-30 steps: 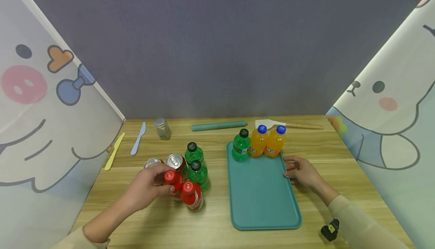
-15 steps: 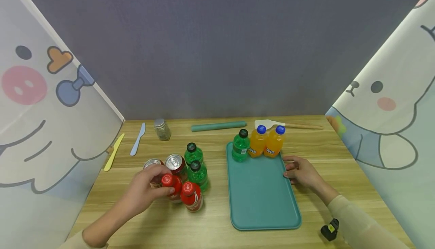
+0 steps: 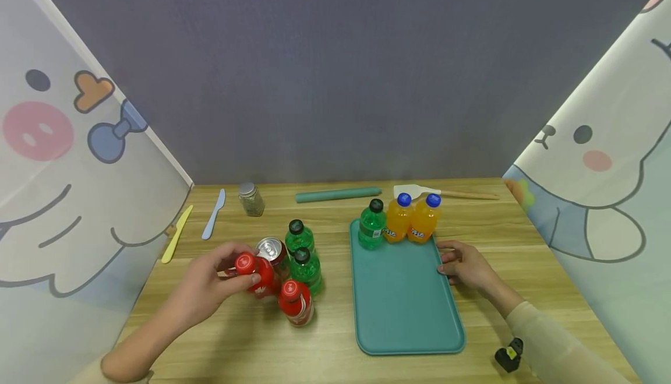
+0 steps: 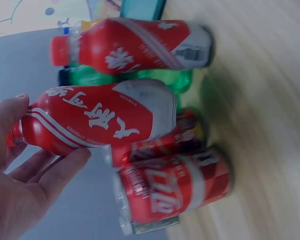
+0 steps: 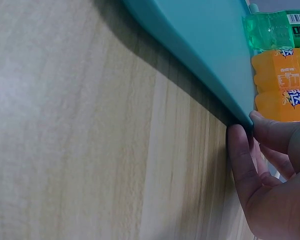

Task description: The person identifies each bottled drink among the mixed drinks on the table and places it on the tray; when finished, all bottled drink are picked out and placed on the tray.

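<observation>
My left hand (image 3: 207, 285) grips a red cola bottle (image 4: 102, 117) around its neck and upper body. In the left wrist view this bottle's base sits higher than those of its neighbours. A second red bottle (image 3: 296, 303) stands to the right. Two red cola cans (image 4: 175, 190) are close by, one of them mostly behind my left hand in the head view. Beside them stand two green bottles (image 3: 306, 270) with black caps. At the teal tray's (image 3: 403, 302) right edge, my right hand (image 3: 469, 264) pinches the rim between thumb and fingers.
On the tray's far end stand a green bottle (image 3: 372, 226) and two orange soda bottles (image 3: 423, 221). Behind lie a teal rod (image 3: 338, 194) and a white-headed spatula (image 3: 414, 190). A spice jar (image 3: 251, 200), blue knife (image 3: 214, 215) and yellow knife (image 3: 177, 235) are at the left.
My left hand has drawn the red cola bottle leftward and up, away from the second red bottle, tilting it. My right hand stays at the tray's edge.
</observation>
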`<state>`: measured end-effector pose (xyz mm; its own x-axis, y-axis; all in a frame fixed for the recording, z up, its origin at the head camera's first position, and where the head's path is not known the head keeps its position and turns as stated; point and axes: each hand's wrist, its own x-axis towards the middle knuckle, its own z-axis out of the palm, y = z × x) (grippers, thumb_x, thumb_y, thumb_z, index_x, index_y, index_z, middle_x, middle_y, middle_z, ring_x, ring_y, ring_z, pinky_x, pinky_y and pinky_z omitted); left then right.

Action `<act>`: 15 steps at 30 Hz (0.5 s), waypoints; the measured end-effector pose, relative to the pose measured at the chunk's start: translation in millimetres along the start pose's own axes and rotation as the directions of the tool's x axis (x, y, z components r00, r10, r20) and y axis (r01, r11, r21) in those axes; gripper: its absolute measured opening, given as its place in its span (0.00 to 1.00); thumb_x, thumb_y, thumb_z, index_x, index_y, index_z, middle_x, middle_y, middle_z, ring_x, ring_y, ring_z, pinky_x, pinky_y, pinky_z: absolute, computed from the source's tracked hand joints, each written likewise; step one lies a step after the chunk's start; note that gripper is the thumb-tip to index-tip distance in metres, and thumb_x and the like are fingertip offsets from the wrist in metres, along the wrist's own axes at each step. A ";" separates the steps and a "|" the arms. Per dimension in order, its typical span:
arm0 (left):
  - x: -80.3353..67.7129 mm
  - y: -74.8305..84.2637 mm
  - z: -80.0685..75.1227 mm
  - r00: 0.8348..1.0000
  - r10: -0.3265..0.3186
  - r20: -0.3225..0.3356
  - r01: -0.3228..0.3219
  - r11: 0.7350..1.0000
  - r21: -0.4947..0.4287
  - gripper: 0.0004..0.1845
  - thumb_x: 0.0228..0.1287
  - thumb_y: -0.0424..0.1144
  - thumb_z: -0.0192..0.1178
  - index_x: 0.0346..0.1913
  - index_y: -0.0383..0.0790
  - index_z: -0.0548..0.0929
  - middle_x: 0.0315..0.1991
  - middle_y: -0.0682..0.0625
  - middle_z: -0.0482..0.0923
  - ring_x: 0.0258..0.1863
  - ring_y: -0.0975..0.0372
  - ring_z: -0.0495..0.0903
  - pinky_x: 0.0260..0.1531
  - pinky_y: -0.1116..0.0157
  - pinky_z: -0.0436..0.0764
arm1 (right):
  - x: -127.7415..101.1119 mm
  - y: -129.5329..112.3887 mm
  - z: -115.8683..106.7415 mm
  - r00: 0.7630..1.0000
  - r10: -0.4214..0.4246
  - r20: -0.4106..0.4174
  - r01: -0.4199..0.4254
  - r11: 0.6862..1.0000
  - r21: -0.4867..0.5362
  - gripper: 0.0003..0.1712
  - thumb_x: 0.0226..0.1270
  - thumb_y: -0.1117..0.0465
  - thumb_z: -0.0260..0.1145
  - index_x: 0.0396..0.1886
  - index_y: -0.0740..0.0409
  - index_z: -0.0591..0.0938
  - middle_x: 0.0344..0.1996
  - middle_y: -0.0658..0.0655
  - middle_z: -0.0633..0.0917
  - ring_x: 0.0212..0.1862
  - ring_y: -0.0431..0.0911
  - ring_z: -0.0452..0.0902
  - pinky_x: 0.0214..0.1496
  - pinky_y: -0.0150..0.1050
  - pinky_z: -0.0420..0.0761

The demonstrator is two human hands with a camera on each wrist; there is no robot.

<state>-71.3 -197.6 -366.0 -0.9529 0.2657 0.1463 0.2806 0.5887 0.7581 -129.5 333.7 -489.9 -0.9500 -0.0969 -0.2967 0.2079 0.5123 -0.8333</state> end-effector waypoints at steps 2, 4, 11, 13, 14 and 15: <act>1.4 6.0 -6.0 1.000 -0.002 0.003 0.002 1.000 -0.002 0.18 0.58 0.36 0.77 0.49 0.45 0.83 0.44 0.51 0.88 0.44 0.60 0.87 0.39 0.68 0.87 | 0.0 0.5 -0.1 1.000 -0.001 0.000 0.001 1.000 0.002 0.35 0.67 0.71 0.69 0.72 0.70 0.68 0.44 0.66 0.80 0.36 0.49 0.82 0.33 0.43 0.88; 3.3 12.1 -12.5 1.000 0.008 -0.003 -0.008 1.000 0.010 0.17 0.58 0.36 0.77 0.48 0.45 0.83 0.43 0.51 0.88 0.45 0.55 0.88 0.38 0.69 0.87 | 0.0 1.0 -0.1 1.000 -0.001 -0.001 0.001 1.000 0.002 0.35 0.67 0.71 0.69 0.72 0.70 0.68 0.44 0.66 0.80 0.36 0.49 0.82 0.33 0.43 0.88; 13.4 34.8 -37.0 0.997 0.045 -0.062 -0.041 0.997 0.069 0.17 0.59 0.35 0.76 0.49 0.44 0.84 0.42 0.50 0.89 0.46 0.47 0.89 0.36 0.69 0.87 | -0.6 0.8 -0.1 1.000 0.004 -0.008 -0.004 1.000 0.000 0.34 0.67 0.71 0.69 0.72 0.69 0.69 0.44 0.66 0.80 0.36 0.49 0.82 0.33 0.43 0.88; 16.8 42.4 -43.6 0.995 0.058 -0.079 -0.051 0.995 0.086 0.17 0.59 0.35 0.76 0.50 0.45 0.84 0.41 0.50 0.89 0.45 0.48 0.89 0.35 0.70 0.86 | -0.3 0.9 -0.2 1.000 0.004 -0.007 -0.004 1.000 -0.002 0.35 0.67 0.70 0.69 0.72 0.69 0.69 0.44 0.66 0.81 0.36 0.49 0.82 0.33 0.43 0.88; 18.8 46.2 -46.7 0.994 0.065 -0.086 -0.056 0.994 0.097 0.17 0.59 0.35 0.76 0.50 0.44 0.84 0.41 0.50 0.89 0.45 0.48 0.89 0.35 0.71 0.86 | -0.1 1.1 -0.2 1.000 0.003 -0.006 -0.003 1.000 -0.001 0.35 0.67 0.70 0.70 0.72 0.69 0.69 0.44 0.66 0.81 0.36 0.49 0.82 0.33 0.43 0.88; 20.9 49.9 -49.5 0.993 0.073 -0.094 -0.063 0.993 0.105 0.17 0.59 0.35 0.76 0.50 0.44 0.84 0.41 0.50 0.89 0.45 0.48 0.89 0.35 0.71 0.86 | 0.2 1.4 -0.2 1.000 0.003 -0.006 -0.003 1.000 -0.001 0.35 0.67 0.70 0.70 0.72 0.69 0.69 0.44 0.66 0.81 0.36 0.49 0.82 0.33 0.43 0.88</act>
<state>-83.0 -200.5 -293.6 -0.9366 0.2347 0.2601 0.3502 0.6476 0.6767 -129.4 334.5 -491.1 -0.9507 -0.0907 -0.2965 0.2103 0.5138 -0.8317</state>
